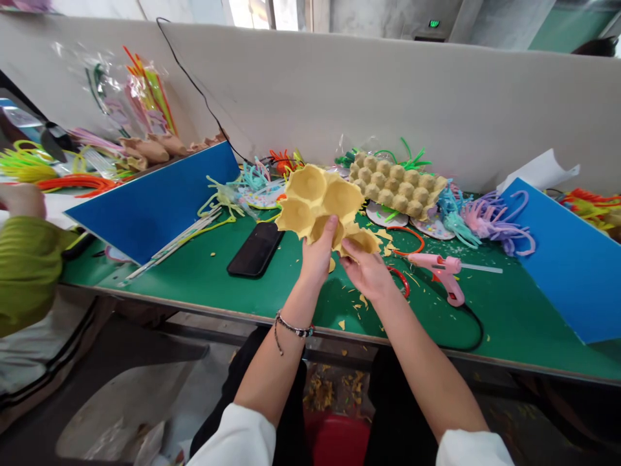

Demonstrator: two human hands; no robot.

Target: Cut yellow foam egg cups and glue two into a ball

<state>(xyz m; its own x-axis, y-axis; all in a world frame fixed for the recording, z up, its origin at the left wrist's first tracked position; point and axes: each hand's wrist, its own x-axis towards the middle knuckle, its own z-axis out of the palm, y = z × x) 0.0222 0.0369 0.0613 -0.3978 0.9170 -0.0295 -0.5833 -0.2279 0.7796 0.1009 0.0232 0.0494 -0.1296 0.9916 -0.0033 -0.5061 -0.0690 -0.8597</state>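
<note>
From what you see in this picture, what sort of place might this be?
Probably a craft workshop or classroom: a pink plastic glue gun and fuzzy purple craft stems lie on the green tabletop, near a held yellow moulded-pulp egg-carton piece.

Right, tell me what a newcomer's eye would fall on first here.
Probably the ragged-edged yellow egg-carton piece, gripped by the left hand and right hand mid-view. Next might come the pink glue gun on the green table, right of the hands. The left blue board and right blue board also stand out on either side.
</note>
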